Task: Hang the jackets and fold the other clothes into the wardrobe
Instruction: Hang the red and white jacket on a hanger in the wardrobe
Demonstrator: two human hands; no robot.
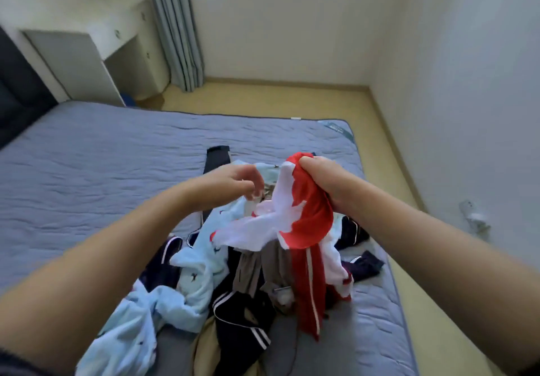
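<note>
The right hand (317, 181) is clenched round a smooth red-and-white garment (304, 218), holding it above the heap of clothes (233, 282). The left hand (233, 181) curls its fingers at the garment's white edge; whether it pinches the fabric is unclear. The heap lies on a quilted blue mattress (102, 171), whose teal corner label (336, 127) is unreadable.

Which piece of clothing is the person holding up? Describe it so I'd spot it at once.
Start at the blue-grey bed, then find the clothes pile on its near side. Above that pile the right hand grips a red and white garment. It is the only bright red piece, among pale blue, navy and brown ones.
</note>
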